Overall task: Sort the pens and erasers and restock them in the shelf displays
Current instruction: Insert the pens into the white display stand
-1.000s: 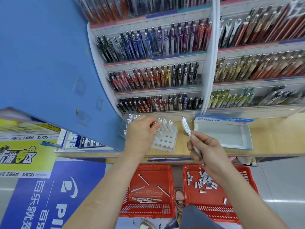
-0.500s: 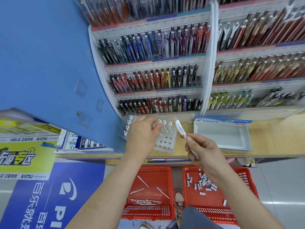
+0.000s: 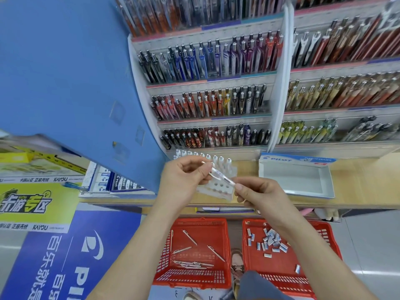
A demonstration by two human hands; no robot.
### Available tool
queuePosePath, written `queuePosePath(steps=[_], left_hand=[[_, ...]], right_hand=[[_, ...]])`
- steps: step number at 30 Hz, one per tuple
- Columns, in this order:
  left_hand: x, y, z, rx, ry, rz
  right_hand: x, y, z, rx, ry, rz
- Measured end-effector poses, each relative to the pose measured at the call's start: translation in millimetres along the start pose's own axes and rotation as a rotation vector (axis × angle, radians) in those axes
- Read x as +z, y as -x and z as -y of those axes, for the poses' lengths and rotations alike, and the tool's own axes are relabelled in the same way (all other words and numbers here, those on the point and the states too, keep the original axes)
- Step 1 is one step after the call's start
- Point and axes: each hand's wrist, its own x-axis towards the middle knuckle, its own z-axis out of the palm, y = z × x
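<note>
Left hand [image 3: 184,184], right hand [image 3: 258,197] fingers [image 3: 191,165] pinch pen [image 3: 221,178], seemingly clear, blurred; holder [image 3: 218,189] half-hidden behind.

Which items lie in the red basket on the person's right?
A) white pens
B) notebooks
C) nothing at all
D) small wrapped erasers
D: small erasers lie scattered in the right red basket, while the loose pens lie in the left red basket.

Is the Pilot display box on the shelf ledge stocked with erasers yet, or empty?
Empty. The Pilot display box shows only its bare white floor; the erasers lie in the right red basket.
</note>
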Motion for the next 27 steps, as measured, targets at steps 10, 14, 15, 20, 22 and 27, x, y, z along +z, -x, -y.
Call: queuePosePath(steps=[10,14,15,20,22,27], left_hand=[[-19.9,-6.4,8.3,0.233,-0.446,-0.222],[-16.2,-7.1,21.3,0.374,-0.658,-0.183],[-15.9,-8.1,24.7,0.397,-0.697,-0.181],[-14.1,-11.5,36.5,0.381,-0.708,-0.158],[-12.1,-13.7,38.1,0.372,-0.707,-0.159],[-9.9,-22.3,47.2,0.366,-0.835,-0.130]], right_hand=[[7.9,-24.7,-31.5,0.061,0.119,-0.239],[14.9,-34.0,-48.3,0.075,0.193,-0.250],[16.1,-35.7,-51.4,0.078,0.198,-0.253],[20.3,-38.0,-55.8,0.077,0.141,-0.289],[20.4,-37.6,-57.7,0.080,0.112,-0.297],[20.3,-37.5,-59.6,0.108,0.035,-0.305]])
